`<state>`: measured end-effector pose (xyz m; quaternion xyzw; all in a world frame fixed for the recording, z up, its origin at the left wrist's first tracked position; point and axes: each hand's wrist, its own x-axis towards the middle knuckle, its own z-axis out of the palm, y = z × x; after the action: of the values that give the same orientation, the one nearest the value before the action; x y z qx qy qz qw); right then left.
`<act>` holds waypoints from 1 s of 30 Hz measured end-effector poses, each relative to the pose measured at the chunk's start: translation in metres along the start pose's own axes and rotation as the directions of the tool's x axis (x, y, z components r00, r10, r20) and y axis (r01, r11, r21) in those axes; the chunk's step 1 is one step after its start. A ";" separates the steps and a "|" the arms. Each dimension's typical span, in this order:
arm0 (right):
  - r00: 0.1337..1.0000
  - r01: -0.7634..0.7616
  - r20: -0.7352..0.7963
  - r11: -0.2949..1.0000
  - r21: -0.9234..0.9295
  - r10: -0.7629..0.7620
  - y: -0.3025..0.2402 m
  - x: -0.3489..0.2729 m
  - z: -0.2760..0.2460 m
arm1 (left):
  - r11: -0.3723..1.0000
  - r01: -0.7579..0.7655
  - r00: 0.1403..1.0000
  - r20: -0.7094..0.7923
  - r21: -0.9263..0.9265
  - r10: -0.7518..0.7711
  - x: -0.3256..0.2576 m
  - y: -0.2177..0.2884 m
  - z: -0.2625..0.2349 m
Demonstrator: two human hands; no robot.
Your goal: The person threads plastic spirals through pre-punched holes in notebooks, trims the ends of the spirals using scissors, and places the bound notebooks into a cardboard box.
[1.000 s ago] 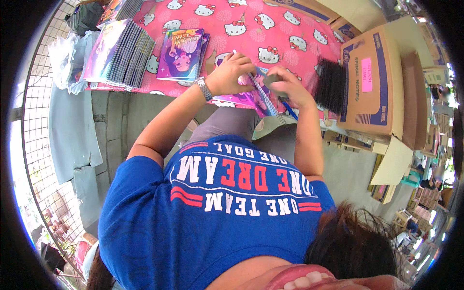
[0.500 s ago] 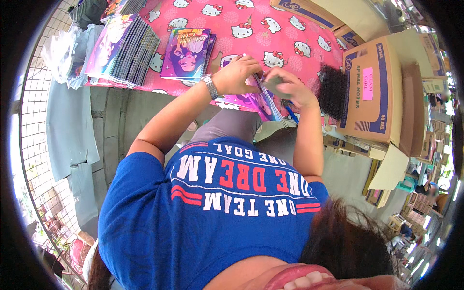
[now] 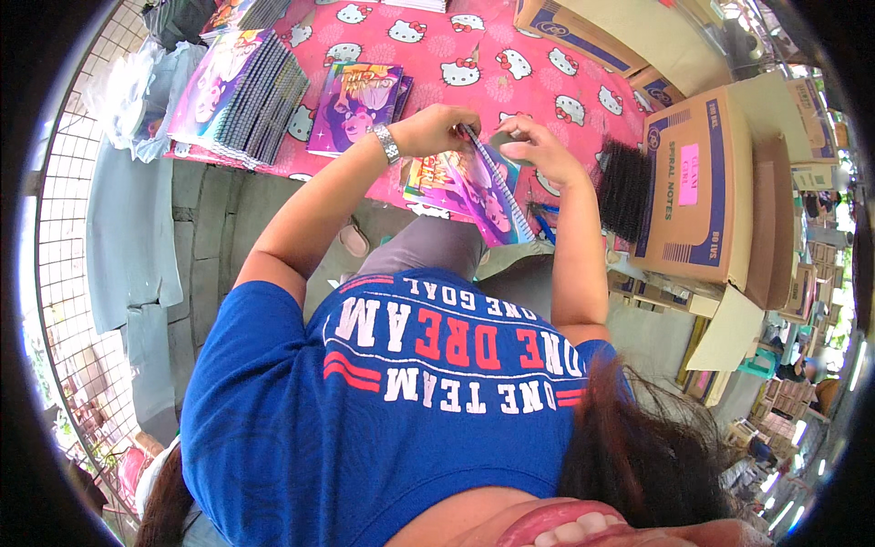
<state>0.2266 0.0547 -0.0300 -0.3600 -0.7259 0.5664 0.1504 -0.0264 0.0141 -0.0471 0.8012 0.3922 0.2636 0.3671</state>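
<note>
A spiral notebook (image 3: 492,202) with a purple and pink illustrated cover stands tilted at the table's near edge, its white coil running down its right side. My left hand (image 3: 439,130), with a metal watch on the wrist, is closed on its upper end. My right hand (image 3: 544,153) is beside the top of the coil, fingers and thumb bent toward each other; what lies between them, if anything, is unclear. Under the held notebook is another illustrated cover (image 3: 425,188). A blue tool-like object (image 3: 544,223) rests below my right hand, partly hidden.
A tall stack of spiral notebooks (image 3: 239,96) stands at the left, with a smaller pile (image 3: 355,108) beside it. Black coils (image 3: 623,191) are bunched against an open cardboard box (image 3: 697,187) at the right. Pink patterned cloth (image 3: 428,46) covers the table. A plastic bag (image 3: 128,105) hangs far left.
The held notebook has been tilted up, showing more of its cover and the one beneath. My left hand has shifted slightly up and left; my right hand has moved slightly away from me.
</note>
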 end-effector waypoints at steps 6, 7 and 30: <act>0.975 -0.191 -0.162 0.942 -0.275 0.151 0.032 0.007 -0.001 | 0.995 0.097 0.995 -0.019 -0.036 -0.098 0.000 0.005 0.000; 0.946 -0.232 -0.304 0.883 -0.408 0.108 0.046 0.003 -0.007 | 0.992 0.125 0.991 -0.042 -0.035 -0.127 -0.003 0.009 0.000; 0.751 0.119 -0.527 0.867 -0.484 -0.398 -0.021 -0.067 0.116 | 0.934 0.135 0.694 -0.641 -0.330 -0.327 -0.042 0.027 0.067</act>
<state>0.1932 -0.0772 -0.0341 -0.4401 -0.7857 0.2216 0.3740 0.0095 -0.0572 -0.0710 0.5352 0.5606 0.5410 0.3266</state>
